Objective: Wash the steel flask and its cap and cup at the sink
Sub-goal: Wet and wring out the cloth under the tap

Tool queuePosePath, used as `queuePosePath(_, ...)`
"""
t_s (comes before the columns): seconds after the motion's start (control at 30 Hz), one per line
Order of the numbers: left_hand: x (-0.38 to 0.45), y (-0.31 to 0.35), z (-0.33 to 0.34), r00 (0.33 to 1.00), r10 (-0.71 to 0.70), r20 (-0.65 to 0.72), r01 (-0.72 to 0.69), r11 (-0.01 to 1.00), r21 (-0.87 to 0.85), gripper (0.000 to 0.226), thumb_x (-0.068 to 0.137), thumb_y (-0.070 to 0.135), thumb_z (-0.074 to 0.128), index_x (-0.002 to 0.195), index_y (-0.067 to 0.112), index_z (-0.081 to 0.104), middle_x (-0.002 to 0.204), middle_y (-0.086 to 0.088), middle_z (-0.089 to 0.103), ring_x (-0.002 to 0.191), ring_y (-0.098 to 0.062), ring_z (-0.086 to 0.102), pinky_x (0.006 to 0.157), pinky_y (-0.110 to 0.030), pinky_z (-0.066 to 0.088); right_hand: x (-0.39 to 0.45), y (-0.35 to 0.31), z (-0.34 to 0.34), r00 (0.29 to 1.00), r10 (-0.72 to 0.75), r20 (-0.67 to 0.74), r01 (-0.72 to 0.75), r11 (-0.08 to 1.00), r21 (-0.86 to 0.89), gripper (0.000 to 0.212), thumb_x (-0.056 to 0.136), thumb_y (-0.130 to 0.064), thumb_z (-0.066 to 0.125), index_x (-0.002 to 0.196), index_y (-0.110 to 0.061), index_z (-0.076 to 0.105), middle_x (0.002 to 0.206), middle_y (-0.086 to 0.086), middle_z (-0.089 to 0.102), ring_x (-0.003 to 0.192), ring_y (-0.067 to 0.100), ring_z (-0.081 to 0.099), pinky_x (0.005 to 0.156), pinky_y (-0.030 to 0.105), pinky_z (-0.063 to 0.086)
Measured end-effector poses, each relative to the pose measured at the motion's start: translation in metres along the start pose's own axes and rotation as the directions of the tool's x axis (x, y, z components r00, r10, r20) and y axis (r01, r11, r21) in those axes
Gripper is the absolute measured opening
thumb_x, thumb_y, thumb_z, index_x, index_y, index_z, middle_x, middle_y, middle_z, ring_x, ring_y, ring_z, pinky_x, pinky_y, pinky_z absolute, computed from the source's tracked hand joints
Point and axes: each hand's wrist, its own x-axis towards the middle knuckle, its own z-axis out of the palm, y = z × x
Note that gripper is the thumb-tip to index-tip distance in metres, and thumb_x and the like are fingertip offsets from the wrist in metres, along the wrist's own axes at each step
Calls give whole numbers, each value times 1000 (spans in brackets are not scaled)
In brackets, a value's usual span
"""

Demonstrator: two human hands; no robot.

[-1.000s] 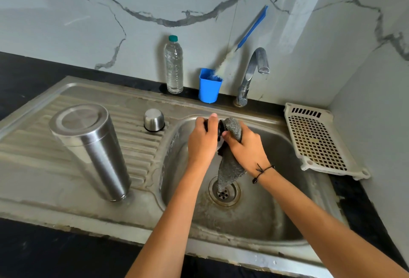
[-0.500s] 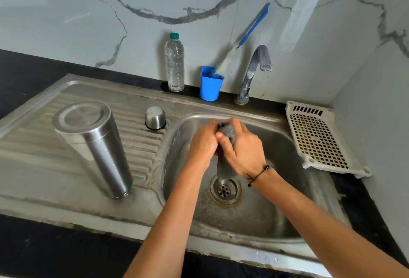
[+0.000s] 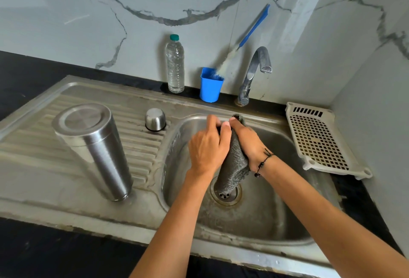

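Over the sink (image 3: 276,229) basin — left hand (image 3: 207,150) grips the mostly hidden cap (image 3: 219,127), right hand (image 3: 247,142) rubs it with a scrubber cloth (image 3: 233,167). Flask (image 3: 95,149) and cup (image 3: 155,119) wait left of basin; rinsing looks next.

bright, even daylight | soft shadows | sharp focus | edges bowed
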Motion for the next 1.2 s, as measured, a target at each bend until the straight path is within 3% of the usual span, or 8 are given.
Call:
queuePosePath(0.13,19,9,-11,810,-434,395,530,830,-175,67,95,63,15,98,11,58,81,-7,60,77,-25,58,66,-34,39,-1,4,-1,930,-336,-152,259,889,-379,57,86,-65,40,92,-10,57,87,11,66,84,30,64,81,41,51)
queuePosePath(0.23,25,-1,-16,578,-484,657,754,624,-203,87,85,77,7,70,7,57,51,-9,53,40,-16,40,39,-23,27,-10,10,-6,597,-801,51,512,331,-793,47,90,-54,32,103,-14,53,81,9,66,73,32,63,59,33,43)
queuePosePath(0.37,22,-4,-15,537,-480,693,798,557,-233,76,91,71,21,70,8,56,49,-7,51,33,-12,40,32,-18,23,-7,16,-7,296,-874,386,621,-131,-773,37,94,-49,29,101,-18,47,80,5,64,65,24,62,48,25,40)
queuePosePath(0.57,24,5,-6,733,-569,372,674,683,-284,44,99,37,34,84,10,65,87,-12,68,86,-29,64,81,-44,54,-10,3,4,440,-887,137,560,153,-814,42,87,-42,35,98,-7,54,66,5,61,53,27,58,48,26,32)
queuePosePath(0.67,14,6,-4,968,-246,-49,241,966,-98,49,99,30,30,83,2,68,79,-14,68,76,-30,64,66,-31,42,-10,-2,12,676,-736,-38,498,494,-713,42,93,-47,32,106,-13,52,74,6,62,70,29,61,62,39,46)
queuePosePath(0.83,10,-9,-3,987,126,-101,-115,988,105,53,95,38,28,78,2,63,65,-16,64,59,-33,62,55,-29,39,1,1,8,985,-150,-82,137,980,-145,45,88,-55,45,88,-13,59,94,15,67,90,31,65,88,49,51)
queuePosePath(0.97,20,5,-17,864,-396,310,431,901,-51,74,94,62,9,96,13,64,95,-13,65,92,-30,61,83,-40,46,-2,1,7,883,-428,-194,303,834,-461,41,96,-51,37,94,-15,55,89,14,66,89,34,63,82,47,50)
queuePosePath(1.2,28,-3,-20,621,-480,619,708,683,-181,75,94,65,13,67,10,56,53,-6,57,41,-12,49,32,-15,29,-11,12,4,429,-874,229,599,86,-796,30,81,-40,39,100,-17,44,79,6,65,62,27,63,49,26,41)
